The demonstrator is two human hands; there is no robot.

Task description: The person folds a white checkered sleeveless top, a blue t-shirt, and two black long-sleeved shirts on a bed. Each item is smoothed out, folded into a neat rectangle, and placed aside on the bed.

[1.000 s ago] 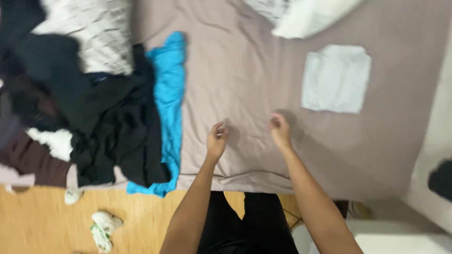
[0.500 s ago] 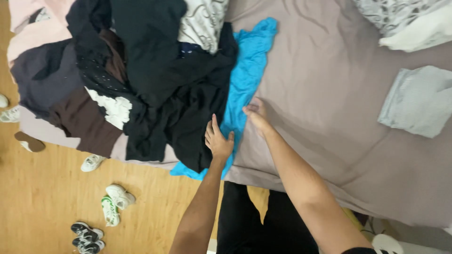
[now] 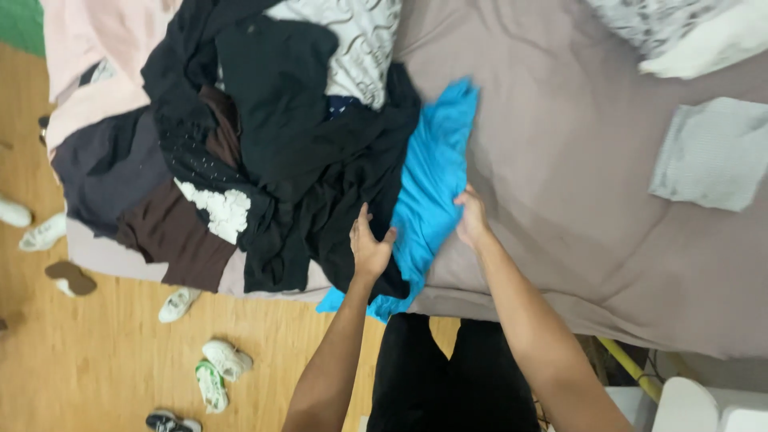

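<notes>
Both grips sit at centre frame — our left hand lies flat and open on the black clothes, our right hand seemingly pinches the blue garment spread on the bed.

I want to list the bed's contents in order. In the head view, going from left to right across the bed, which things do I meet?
Pink garment → pile of dark clothes → bright blue garment, with both hands at it → folded grey cloth.
</notes>
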